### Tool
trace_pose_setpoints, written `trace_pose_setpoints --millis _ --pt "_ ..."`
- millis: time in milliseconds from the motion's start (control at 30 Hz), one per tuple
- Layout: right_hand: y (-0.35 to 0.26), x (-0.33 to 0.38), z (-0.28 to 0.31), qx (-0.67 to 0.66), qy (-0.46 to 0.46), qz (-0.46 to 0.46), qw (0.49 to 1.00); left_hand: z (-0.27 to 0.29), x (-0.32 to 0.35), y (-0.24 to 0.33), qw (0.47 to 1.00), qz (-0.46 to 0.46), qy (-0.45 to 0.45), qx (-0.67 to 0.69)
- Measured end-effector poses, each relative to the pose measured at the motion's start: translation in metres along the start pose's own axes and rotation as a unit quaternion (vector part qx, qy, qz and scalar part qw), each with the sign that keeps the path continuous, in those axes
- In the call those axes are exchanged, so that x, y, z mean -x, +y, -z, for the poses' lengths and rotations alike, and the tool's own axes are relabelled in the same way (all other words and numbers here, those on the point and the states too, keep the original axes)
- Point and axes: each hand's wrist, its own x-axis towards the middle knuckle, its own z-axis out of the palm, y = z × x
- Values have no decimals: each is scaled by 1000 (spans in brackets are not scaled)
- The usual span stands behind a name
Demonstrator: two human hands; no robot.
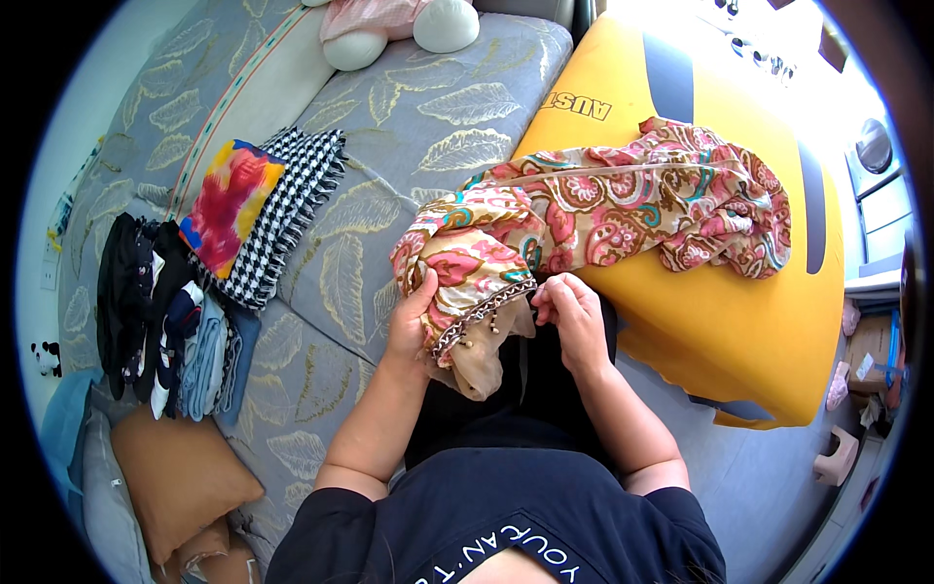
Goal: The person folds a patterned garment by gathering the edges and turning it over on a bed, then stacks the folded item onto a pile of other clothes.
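A paisley garment [623, 209] in pink, brown and turquoise stretches from my lap to the right. Its near end carries a dark beaded trim [486, 313], with sheer beige lining [477, 370] hanging below. My left hand [413, 316] grips the gathered cloth at its left side, the thumb lying on top. At the right end of the trim, my right hand [572, 313] has its fingers pinched together at the edge of the garment. The fingertips partly hide what they hold there. The garment's far end lies bunched on a yellow cover.
The yellow cover [720, 341] drapes a large block at right. On the grey leaf-patterned sofa [331, 282] at left lie a houndstooth cloth [302, 180], a tie-dyed folded cloth [233, 204] and folded clothes [204, 350]. A brown cushion [180, 477] and a plush toy [448, 24] sit nearby.
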Motion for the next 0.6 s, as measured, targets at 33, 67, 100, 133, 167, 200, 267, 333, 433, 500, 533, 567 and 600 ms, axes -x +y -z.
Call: trace_pose_setpoints --millis 33,67,100,133,167,200,267,333,433,500,533,567,600 --pt "1 0 1 3 0 1 1000 1 0 -1 1000 0 4 1" --pt "1 0 2 7 -1 2 1000 2 0 -1 1000 0 7 3" --pt "1 0 2 33 -2 5 999 1 0 -1 1000 2 7 4" --pt "0 0 3 59 -3 9 998 1 0 0 1000 3 7 6" --pt "0 0 3 85 -4 13 996 0 0 0 1000 4 7 7" --pt "1 1 0 150 26 76 985 -1 -1 1 1000 1 6 5" --pt "-8 7 -8 330 57 246 910 -2 -1 2 1000 -6 4 0" --pt "-18 12 -16 352 34 359 864 -1 -2 2 1000 -15 13 -12" --pt "-23 16 -27 365 0 416 833 -4 -2 1 1000 -17 16 -17" --pt "-24 13 -29 400 -17 445 801 -3 -3 0 999 -18 13 -22" --pt "-23 13 -29 404 -24 448 797 -6 -2 0 999 -28 17 -29" --pt "-20 12 -28 408 -31 451 793 -5 -2 0 999 -28 18 -32" --pt "-18 12 -27 412 -38 453 789 -4 -2 0 999 -29 18 -34"
